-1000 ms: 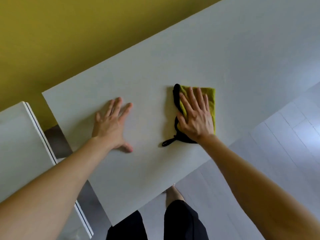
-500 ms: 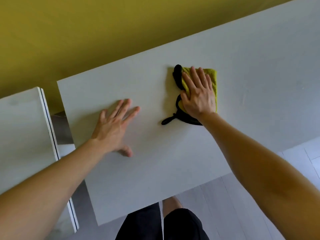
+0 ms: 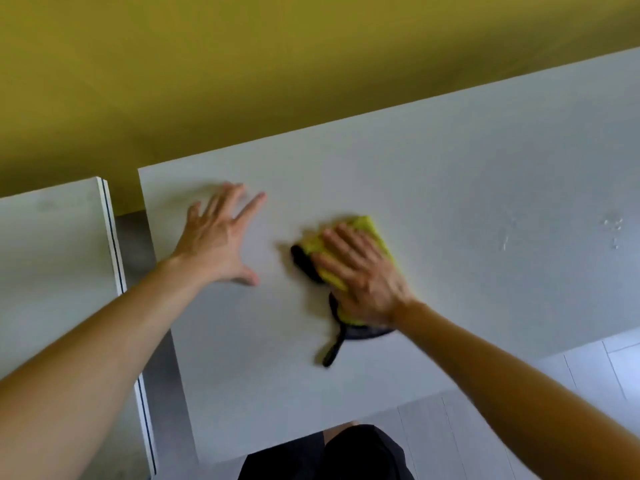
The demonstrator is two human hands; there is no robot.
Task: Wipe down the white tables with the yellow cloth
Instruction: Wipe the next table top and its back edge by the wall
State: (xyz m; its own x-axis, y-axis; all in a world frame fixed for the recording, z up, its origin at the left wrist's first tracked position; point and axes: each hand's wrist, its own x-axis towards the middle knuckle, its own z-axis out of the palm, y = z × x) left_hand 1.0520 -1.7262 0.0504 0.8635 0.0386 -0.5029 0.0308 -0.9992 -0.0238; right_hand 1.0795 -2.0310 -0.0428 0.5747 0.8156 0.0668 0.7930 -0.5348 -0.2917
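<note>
Since half a second ago the right hand (image 3: 363, 275) has slid the yellow cloth (image 3: 363, 226) leftward over the tabletop (image 3: 450, 161), so the cloth is now nearer to the left hand (image 3: 218, 240). It has also turned, and its black edge now points toward the far-left corner. The left hand lies about where it was.

The right hand lies flat on the cloth with the fingers straight and a little spread. It pinches nothing and only presses down. I judge this is so the whole palm keeps the folded cloth against the surface during the stroke. The picture is blurred around this hand, which fits a fast wipe. A black strap (image 3: 332, 351) of the cloth trails toward the near edge, loose on the surface.

The left hand is open too, fingers fanned wide, palm on the bare tabletop near the far-left corner, well apart from the cloth. It holds nothing, and it probably serves as a support while the person leans over.

Some small wet marks (image 3: 611, 230) sit toward the right side of the tabletop, far from the cloth, so this part seems not yet wiped. A second white tabletop (image 3: 52, 271) stands just beside the left edge, with a narrow gap between. Behind both is a yellow wall (image 3: 277, 64).
</note>
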